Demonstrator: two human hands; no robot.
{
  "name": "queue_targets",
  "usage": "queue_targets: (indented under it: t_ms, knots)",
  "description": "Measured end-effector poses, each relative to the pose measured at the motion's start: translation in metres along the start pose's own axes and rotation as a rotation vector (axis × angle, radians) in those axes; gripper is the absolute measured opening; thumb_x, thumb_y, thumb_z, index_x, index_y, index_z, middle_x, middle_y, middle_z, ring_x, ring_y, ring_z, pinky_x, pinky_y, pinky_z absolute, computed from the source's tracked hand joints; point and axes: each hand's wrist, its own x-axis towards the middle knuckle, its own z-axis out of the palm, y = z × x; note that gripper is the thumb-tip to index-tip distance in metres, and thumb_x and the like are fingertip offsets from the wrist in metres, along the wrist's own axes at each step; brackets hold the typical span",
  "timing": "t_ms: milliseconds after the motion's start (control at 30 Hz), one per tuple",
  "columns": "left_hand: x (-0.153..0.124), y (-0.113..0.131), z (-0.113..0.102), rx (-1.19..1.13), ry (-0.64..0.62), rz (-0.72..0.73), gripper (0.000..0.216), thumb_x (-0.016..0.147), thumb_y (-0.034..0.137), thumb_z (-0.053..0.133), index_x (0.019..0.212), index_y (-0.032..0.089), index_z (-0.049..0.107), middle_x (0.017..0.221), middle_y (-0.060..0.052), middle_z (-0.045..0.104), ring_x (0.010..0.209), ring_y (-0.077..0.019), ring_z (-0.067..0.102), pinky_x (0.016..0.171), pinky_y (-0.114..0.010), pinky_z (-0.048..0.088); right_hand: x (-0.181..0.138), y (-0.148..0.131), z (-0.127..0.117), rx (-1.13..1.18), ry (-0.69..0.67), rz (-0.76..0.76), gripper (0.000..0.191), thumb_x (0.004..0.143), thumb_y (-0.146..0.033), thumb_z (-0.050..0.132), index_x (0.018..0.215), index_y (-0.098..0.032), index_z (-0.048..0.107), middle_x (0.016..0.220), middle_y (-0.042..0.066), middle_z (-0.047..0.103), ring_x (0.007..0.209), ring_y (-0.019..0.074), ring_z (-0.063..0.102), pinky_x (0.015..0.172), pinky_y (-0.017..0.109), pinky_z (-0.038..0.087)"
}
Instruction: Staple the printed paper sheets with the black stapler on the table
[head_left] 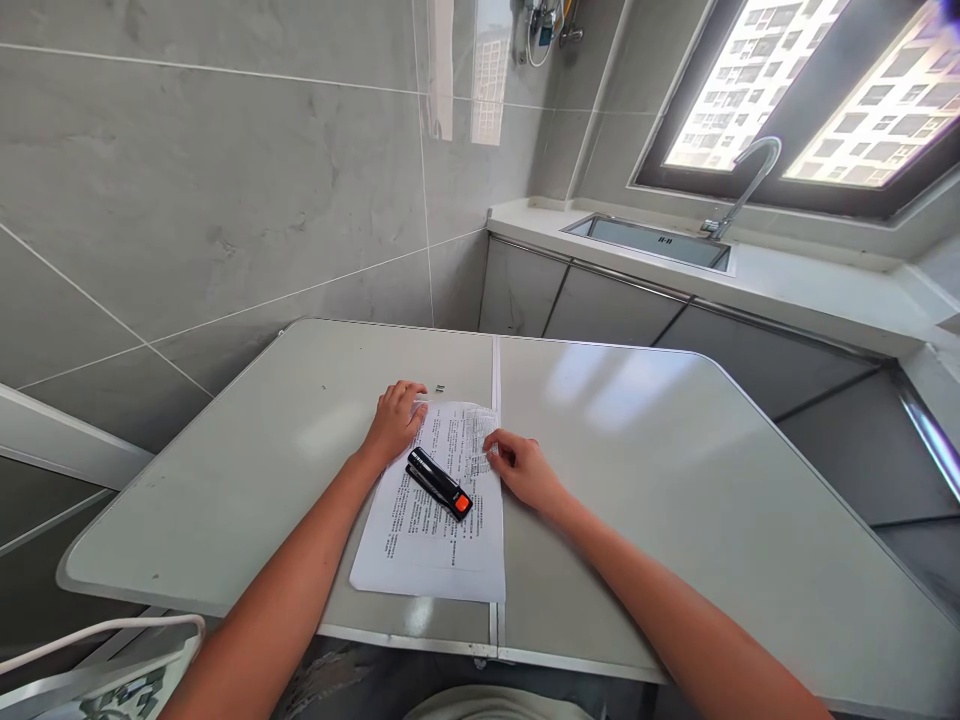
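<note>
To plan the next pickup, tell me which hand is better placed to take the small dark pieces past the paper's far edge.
Left, probably: the left hand lies close beside the small dark pieces, while the right hand is farther off, at the right edge of the paper.

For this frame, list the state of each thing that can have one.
Left hand: at the paper's far-left corner, fingers slightly bent.
Right hand: at the paper's right edge, fingers curled; grip unclear.
Stapler: lying slantwise on the paper, unheld.
Paper: lying flat, printed side up.
Small dark pieces: loose on the table, beyond the paper.
Table: unfolded flat.
Faucet: no water visible.
Cabinet doors: closed.
</note>
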Motion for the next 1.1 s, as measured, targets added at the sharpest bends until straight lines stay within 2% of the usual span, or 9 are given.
queue_targets:
  t_ms: [100, 233, 367, 467, 567, 833, 1000, 1100]
  knots:
    - [-0.001, 0.002, 0.001, -0.004, -0.008, 0.026, 0.022, 0.101, 0.026, 0.049, 0.121, 0.023, 0.060, 0.122, -0.011, 0.061, 0.112, -0.0287, 0.055, 0.097, -0.046, 0.041, -0.001, 0.004, -0.010, -0.003, -0.002, 0.041, 0.006, 0.089, -0.030, 0.050, 0.093, -0.026, 0.053, 0.061, -0.008, 0.035, 0.059, 0.0145, 0.036, 0.059, 0.026, 0.030]
    - [-0.002, 0.004, 0.001, -0.015, -0.076, 0.077, 0.019, 0.101, 0.026, 0.050, 0.111, 0.023, 0.065, 0.116, -0.010, 0.061, 0.109, -0.0276, 0.056, 0.097, -0.045, 0.041, -0.001, 0.011, -0.025, 0.018, -0.001, 0.124, 0.023, 0.087, -0.031, 0.053, 0.105, -0.028, 0.038, 0.059, -0.011, 0.036, 0.060, 0.0163, 0.038, 0.060, 0.027, 0.033]
    - [-0.003, 0.009, -0.001, -0.005, -0.114, 0.149, 0.016, 0.099, 0.027, 0.056, 0.105, 0.024, 0.070, 0.118, -0.009, 0.061, 0.110, -0.0271, 0.056, 0.098, -0.045, 0.040, -0.002, 0.019, -0.034, -0.045, -0.001, 0.192, 0.025, 0.086, -0.031, 0.053, 0.100, -0.028, 0.033, 0.061, -0.009, 0.040, 0.062, 0.0180, 0.041, 0.059, 0.028, 0.035]
    - [-0.005, 0.014, -0.002, -0.029, -0.167, 0.199, 0.016, 0.098, 0.028, 0.058, 0.105, 0.026, 0.072, 0.119, -0.008, 0.062, 0.110, -0.0268, 0.057, 0.099, -0.044, 0.040, -0.002, 0.022, -0.036, -0.125, 0.041, 0.215, 0.022, 0.086, -0.030, 0.052, 0.096, -0.028, 0.032, 0.064, -0.007, 0.045, 0.064, 0.0190, 0.044, 0.059, 0.029, 0.035]
    - [-0.006, 0.019, -0.006, -0.079, -0.274, 0.247, 0.016, 0.096, 0.026, 0.058, 0.105, 0.027, 0.072, 0.116, -0.007, 0.065, 0.108, -0.0264, 0.059, 0.101, -0.044, 0.039, -0.002, 0.023, -0.036, -0.229, 0.060, 0.222, 0.022, 0.087, -0.029, 0.053, 0.091, -0.027, 0.032, 0.070, -0.004, 0.051, 0.067, 0.0193, 0.046, 0.059, 0.030, 0.033]
    - [-0.009, 0.024, -0.014, -0.271, -0.515, 0.277, 0.025, 0.097, 0.026, 0.055, 0.115, 0.028, 0.072, 0.108, -0.006, 0.068, 0.091, -0.0218, 0.064, 0.097, -0.039, 0.041, -0.001, 0.026, -0.043, -0.403, 0.012, 0.259, 0.023, 0.087, -0.017, 0.055, 0.085, -0.026, 0.033, 0.070, -0.002, 0.053, 0.068, 0.0194, 0.049, 0.058, 0.029, 0.027]
    - [-0.010, 0.026, -0.015, -0.325, -0.532, 0.305, 0.031, 0.098, 0.020, 0.050, 0.118, 0.029, 0.073, 0.104, -0.007, 0.069, 0.095, -0.0223, 0.064, 0.097, -0.037, 0.041, -0.003, 0.026, -0.052, -0.512, 0.013, 0.283, 0.025, 0.085, -0.019, 0.064, 0.085, -0.025, 0.040, 0.072, 0.000, 0.056, 0.067, 0.0188, 0.049, 0.057, 0.029, 0.026]
    - [-0.010, 0.028, -0.016, -0.285, -0.535, 0.308, 0.031, 0.098, 0.022, 0.053, 0.121, 0.027, 0.072, 0.104, -0.007, 0.068, 0.094, -0.0213, 0.063, 0.097, -0.037, 0.041, -0.005, 0.012, -0.054, -0.556, 0.094, 0.229, 0.022, 0.089, -0.024, 0.064, 0.082, -0.024, 0.043, 0.069, 0.000, 0.054, 0.065, 0.0177, 0.047, 0.057, 0.029, 0.026]
